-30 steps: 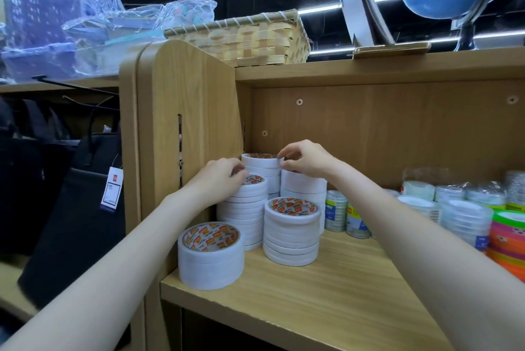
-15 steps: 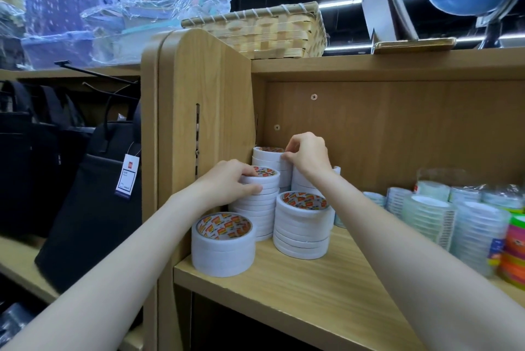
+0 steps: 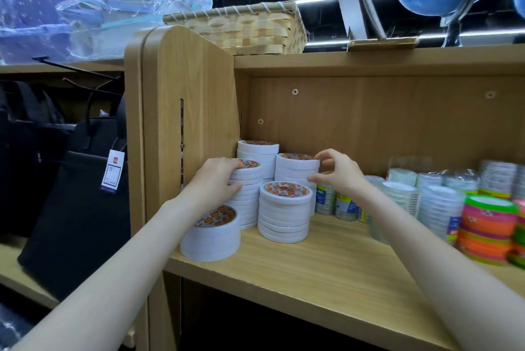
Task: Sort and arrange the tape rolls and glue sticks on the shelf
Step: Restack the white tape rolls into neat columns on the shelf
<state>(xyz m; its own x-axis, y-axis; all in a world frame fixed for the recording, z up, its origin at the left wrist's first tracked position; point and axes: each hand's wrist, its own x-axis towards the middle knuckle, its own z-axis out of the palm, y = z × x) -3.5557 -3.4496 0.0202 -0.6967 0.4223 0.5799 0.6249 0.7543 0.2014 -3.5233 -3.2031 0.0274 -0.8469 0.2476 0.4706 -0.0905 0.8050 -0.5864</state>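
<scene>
Stacks of white double-sided tape rolls stand at the left end of the wooden shelf (image 3: pixel 326 265). My left hand (image 3: pixel 214 183) grips the side of the tall left stack (image 3: pixel 247 194), fingers over its top roll. My right hand (image 3: pixel 338 173) hovers with curled fingers beside the back right stack (image 3: pixel 297 168), thumb and fingertips near its top roll; contact is unclear. A shorter stack (image 3: pixel 284 212) stands in front, and a low stack (image 3: pixel 211 232) sits at the shelf's front left corner. One more stack (image 3: pixel 258 151) is at the back.
Small clear tape rolls (image 3: pixel 335 200) and wrapped clear rolls (image 3: pixel 437 205) fill the shelf's right side, with bright orange and green rolls (image 3: pixel 488 228) at far right. A wicker basket (image 3: pixel 244 28) sits on top. Black bags (image 3: pixel 71 203) hang left of the shelf wall.
My right hand has come off the back stacks and moved right, now beside the back right stack. My left hand has slid down the side of the tall stack.
</scene>
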